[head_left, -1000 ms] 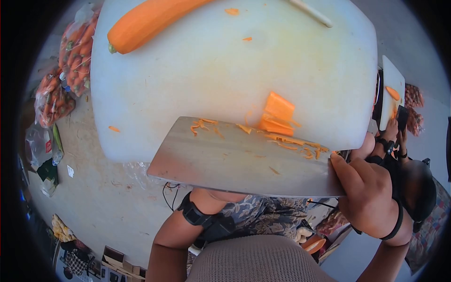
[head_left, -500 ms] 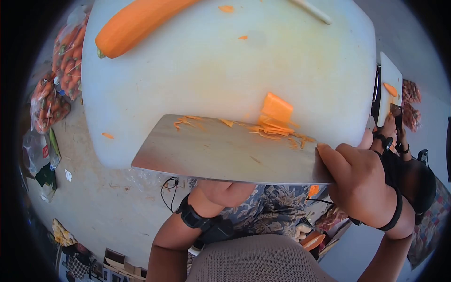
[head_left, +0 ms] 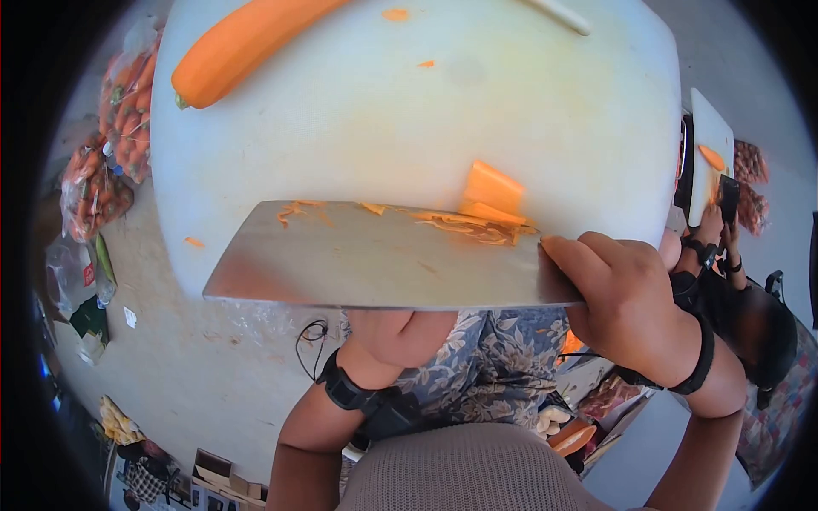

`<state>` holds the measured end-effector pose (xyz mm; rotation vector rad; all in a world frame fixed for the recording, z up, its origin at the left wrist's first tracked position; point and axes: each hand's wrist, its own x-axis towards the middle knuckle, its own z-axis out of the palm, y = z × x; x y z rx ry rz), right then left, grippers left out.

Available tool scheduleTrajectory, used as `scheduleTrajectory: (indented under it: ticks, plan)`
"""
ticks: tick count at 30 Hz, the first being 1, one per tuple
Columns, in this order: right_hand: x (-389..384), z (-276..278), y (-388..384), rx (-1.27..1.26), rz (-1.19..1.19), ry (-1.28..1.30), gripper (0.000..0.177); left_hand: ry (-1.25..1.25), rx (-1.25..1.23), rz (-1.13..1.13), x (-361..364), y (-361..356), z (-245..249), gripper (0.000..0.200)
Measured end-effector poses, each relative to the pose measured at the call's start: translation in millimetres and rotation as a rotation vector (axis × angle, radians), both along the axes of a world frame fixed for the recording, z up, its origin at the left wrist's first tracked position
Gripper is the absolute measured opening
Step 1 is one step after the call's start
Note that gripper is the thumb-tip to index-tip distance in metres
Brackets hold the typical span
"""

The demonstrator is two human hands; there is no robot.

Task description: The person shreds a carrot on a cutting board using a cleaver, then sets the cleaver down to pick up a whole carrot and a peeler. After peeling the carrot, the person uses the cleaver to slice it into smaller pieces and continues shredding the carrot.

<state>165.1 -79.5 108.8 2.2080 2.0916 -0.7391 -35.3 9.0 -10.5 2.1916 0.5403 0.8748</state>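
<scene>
My right hand (head_left: 626, 285) is wrapped round the near end of a wide cleaver (head_left: 383, 260); its handle is hidden in my grip. Orange shreds cling along the blade's far edge. Just beyond that edge, thin carrot slices (head_left: 494, 189) lie fanned on the white cutting board (head_left: 341, 145). My left hand (head_left: 405, 335) is mostly covered by the blade, its fingers out of sight, so what it holds cannot be made out. A large peeled carrot (head_left: 234, 60) rests at the board's far left.
A pale stick (head_left: 558, 15) and small carrot scraps (head_left: 395, 15) lie on the board. Bags of carrots (head_left: 128, 119) stand on the floor at left. At right, another person's hand (head_left: 709, 223) works at a second board (head_left: 705, 128).
The cleaver and my right hand have shifted left and slightly away from my body. The shreds on the blade moved with it, and the slices now lie a little further left.
</scene>
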Motion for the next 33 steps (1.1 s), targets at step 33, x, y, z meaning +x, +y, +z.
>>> scheduleTrajectory:
  ticks: [33]
  plan:
    - [-12.3,44.5,-21.5,0.005,0.028,-0.149,0.062,0.081,-0.072,-0.129,-25.6,-37.2,-53.2,0.034]
